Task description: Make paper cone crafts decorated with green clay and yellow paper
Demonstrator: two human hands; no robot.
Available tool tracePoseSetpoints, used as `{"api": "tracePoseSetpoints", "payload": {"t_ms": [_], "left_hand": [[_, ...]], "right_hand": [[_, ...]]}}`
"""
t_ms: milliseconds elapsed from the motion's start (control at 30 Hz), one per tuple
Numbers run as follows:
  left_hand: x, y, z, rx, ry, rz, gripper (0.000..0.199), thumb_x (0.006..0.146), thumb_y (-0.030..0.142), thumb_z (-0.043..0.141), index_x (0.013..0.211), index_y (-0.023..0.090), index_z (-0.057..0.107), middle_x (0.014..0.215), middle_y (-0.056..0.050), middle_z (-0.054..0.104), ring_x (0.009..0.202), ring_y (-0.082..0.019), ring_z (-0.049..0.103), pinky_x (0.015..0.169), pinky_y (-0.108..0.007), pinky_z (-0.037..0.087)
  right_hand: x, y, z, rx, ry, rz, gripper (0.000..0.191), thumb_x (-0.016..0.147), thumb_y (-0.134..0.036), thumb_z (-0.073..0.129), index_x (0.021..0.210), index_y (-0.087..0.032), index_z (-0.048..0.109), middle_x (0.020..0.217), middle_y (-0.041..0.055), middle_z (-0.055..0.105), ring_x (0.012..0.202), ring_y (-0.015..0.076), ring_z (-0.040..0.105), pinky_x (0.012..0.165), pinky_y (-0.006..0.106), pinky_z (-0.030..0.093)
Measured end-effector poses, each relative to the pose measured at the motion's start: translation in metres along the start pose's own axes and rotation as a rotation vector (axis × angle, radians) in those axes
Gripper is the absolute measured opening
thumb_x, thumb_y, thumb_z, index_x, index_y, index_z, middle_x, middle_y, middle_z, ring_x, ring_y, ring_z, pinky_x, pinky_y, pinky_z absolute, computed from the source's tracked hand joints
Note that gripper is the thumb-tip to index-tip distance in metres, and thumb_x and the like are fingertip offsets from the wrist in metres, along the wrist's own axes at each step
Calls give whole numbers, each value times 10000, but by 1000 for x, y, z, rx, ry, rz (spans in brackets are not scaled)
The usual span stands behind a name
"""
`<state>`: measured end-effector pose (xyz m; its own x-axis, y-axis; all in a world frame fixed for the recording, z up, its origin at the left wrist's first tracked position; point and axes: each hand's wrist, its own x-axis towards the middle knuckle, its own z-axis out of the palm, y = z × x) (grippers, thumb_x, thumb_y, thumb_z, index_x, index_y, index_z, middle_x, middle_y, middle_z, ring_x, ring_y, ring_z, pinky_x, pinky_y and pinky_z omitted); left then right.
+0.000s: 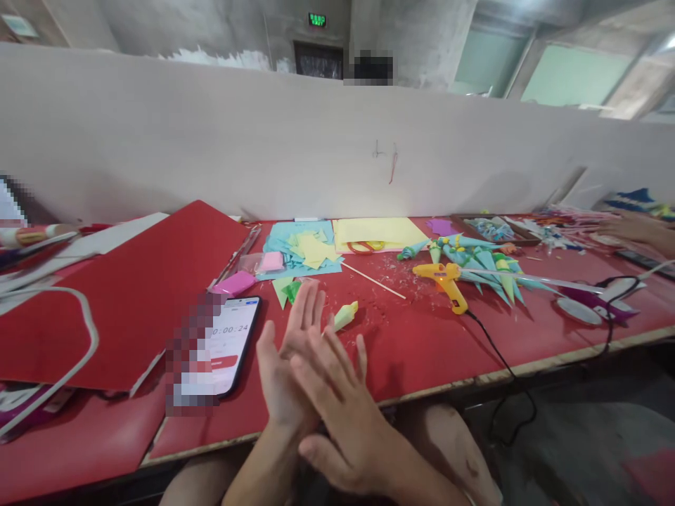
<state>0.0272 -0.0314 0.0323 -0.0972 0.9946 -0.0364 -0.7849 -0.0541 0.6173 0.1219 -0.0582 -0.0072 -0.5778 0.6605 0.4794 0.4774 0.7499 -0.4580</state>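
My left hand (290,372) is raised palm up over the table's front edge, its fingers stretched out. Across its palm lies my right hand (342,407), fingers spread; nothing shows in either hand, though the space between the palms is hidden. Just beyond the fingertips, a pale green paper piece with a yellow tip (346,316) rests on the red table (401,351). A green folded piece (291,291) and a light green paper triangle (280,292) sit to its left. Farther back is a thin wooden stick (373,280).
Phone with a timer (240,344) at left, beside a red board (131,295). Yellow glue gun (448,284) with black cord at right, near green paper cones (503,270). Blue and yellow paper pieces (311,249) lie behind. Another person's hand (640,232) is far right.
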Motion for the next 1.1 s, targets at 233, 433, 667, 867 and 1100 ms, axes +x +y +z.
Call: {"api": "tracePoseSetpoints", "payload": {"t_ms": [233,433,667,867,1100], "left_hand": [[15,11,-5,-168,125,-51,551,806,468,282,1219,153,466,1334,-82,445,1274,-179,322,1055,-334,239],[25,4,-12,241,40,7,456,794,477,320,1099,220,541,1288,-61,484,1245,-193,368,1044,-367,253],[46,-17,-44,1639,-192,389,558,747,424,525,1227,165,408,1231,-146,485,1186,-305,395,967,-460,314],[48,-21,-47,2077,-344,345,322,812,311,455,1094,166,511,1067,-131,583,1030,-286,521,823,-387,420],[34,1,-40,1749,-460,221,242,857,303,367,1041,190,476,949,-60,594,838,-191,572,713,-288,438]], "right_hand": [[1,-12,5,243,80,117,443,825,-143,429,1263,-198,385,1383,98,241,1296,199,217,1053,369,244],[2,3,-2,457,351,274,230,807,-165,492,1001,-223,602,918,40,523,881,147,538,810,263,456],[3,31,-12,886,603,534,175,813,-289,516,922,-187,607,726,8,590,575,102,523,557,227,452],[-1,44,-14,890,739,618,228,813,-359,526,876,-168,633,550,-44,454,497,80,432,475,202,380],[0,51,-20,835,797,611,232,752,-297,587,951,-186,629,942,62,644,763,159,624,704,301,506]]}}
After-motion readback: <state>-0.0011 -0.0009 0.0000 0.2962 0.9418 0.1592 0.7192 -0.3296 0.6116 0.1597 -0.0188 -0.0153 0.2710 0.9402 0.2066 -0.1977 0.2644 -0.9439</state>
